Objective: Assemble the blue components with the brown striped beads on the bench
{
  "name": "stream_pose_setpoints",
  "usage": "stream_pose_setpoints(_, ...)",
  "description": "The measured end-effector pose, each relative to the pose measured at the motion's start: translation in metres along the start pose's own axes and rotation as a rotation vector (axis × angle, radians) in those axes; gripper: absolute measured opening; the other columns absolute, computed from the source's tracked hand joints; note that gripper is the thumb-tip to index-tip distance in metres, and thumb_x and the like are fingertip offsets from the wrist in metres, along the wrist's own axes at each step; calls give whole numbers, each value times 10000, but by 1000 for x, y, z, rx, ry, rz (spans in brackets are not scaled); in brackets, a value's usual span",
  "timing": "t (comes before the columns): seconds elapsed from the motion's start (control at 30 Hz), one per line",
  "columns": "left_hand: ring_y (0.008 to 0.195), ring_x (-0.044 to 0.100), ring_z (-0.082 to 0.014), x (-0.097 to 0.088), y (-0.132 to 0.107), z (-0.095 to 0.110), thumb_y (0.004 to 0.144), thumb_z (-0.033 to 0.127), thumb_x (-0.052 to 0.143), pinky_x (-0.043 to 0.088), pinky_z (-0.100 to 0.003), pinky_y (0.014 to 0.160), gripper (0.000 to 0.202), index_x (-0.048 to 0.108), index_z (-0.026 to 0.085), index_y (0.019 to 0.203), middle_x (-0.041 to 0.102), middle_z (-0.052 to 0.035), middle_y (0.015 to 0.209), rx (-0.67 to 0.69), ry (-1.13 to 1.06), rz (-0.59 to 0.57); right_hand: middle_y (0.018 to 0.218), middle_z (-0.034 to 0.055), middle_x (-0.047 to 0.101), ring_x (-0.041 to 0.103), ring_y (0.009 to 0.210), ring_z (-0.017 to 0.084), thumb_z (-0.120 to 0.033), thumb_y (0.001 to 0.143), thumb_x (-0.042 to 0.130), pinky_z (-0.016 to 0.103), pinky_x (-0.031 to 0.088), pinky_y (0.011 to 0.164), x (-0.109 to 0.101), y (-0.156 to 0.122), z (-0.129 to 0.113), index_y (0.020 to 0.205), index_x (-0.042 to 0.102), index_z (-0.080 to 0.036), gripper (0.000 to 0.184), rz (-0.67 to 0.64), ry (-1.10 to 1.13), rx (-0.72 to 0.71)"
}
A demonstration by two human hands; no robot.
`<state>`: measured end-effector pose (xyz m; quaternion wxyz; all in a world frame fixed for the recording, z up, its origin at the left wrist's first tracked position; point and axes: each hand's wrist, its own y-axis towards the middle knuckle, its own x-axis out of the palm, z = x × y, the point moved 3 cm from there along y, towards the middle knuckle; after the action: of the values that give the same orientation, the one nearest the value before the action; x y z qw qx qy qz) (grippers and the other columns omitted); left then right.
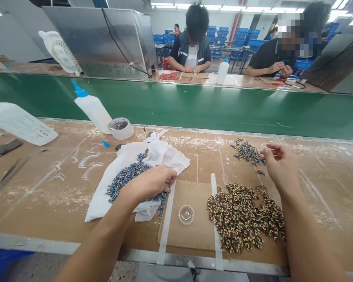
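My left hand (153,182) is over the right side of a heap of small blue-and-yellow pieces (126,174) lying on a crumpled white plastic bag (100,196). Its fingertips are pressed together; what is between them is hidden. On the right, my right hand (279,162) hovers at the edge of a smaller pile of blue-and-yellow pieces (247,152), thumb and fingers loosely curved and apart, holding nothing I can see. Between my arms, a small clear round dish (186,215) with a thin upright pin sits on a taped cardboard piece (191,239). Beside it spreads a heap of dark brown-and-cream pieces (241,217).
Behind the bag are a tape roll (122,129), a blue-tipped white bottle (92,111) and a loose blue cap (106,144). Another bottle (20,123) and tweezers (10,172) lie left. Across a green belt (176,103), two people work with their hands.
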<state>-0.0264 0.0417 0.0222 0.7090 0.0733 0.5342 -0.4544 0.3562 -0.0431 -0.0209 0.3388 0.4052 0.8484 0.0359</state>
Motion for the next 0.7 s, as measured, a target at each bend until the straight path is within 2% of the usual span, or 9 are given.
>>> stream_pose_setpoints(0.1,686,513,-170,2,4,-9,703,104,553,283,-261,587,90,521,189,709,571,5,714,-32,-50,-11,905,135,701,673,735,240,-450,835,565,389,530,685,12,-14,-25,1057,603,-169,360,-93,156,15)
stream_pose_setpoints(0.23,650,488,-166,-5,1,-13,718,144,556,267,-266,571,94,492,190,668,568,8,676,-48,-92,9,891,101,693,657,758,219,-431,867,562,392,527,730,30,-41,-61,1059,604,-175,323,-255,288,-57)
stream_pose_setpoints(0.4,638,458,-158,-23,-6,-7,809,200,478,274,-273,579,130,462,195,680,533,7,666,-28,-146,130,867,66,686,646,779,187,-350,916,525,338,508,720,42,-73,-95,1022,627,-191,216,-524,322,-170)
stream_pose_setpoints(0.57,618,442,-155,-23,4,-2,843,240,451,278,-272,579,145,458,197,705,524,12,648,-7,-152,239,803,35,672,614,730,169,-299,926,513,304,475,648,49,-92,-112,967,644,-203,167,-791,301,-251)
stream_pose_setpoints(0.63,625,454,-155,-18,12,1,836,242,455,293,-269,590,130,468,197,715,540,14,652,16,-171,248,807,30,677,607,733,168,-276,922,517,302,465,646,51,-94,-114,952,647,-209,149,-829,282,-278)
stream_pose_setpoints(0.7,645,476,-160,-13,21,4,822,249,469,314,-269,607,110,487,195,727,564,9,673,45,-185,253,812,27,683,606,738,167,-259,919,521,304,465,661,53,-94,-115,945,651,-210,142,-812,264,-285)
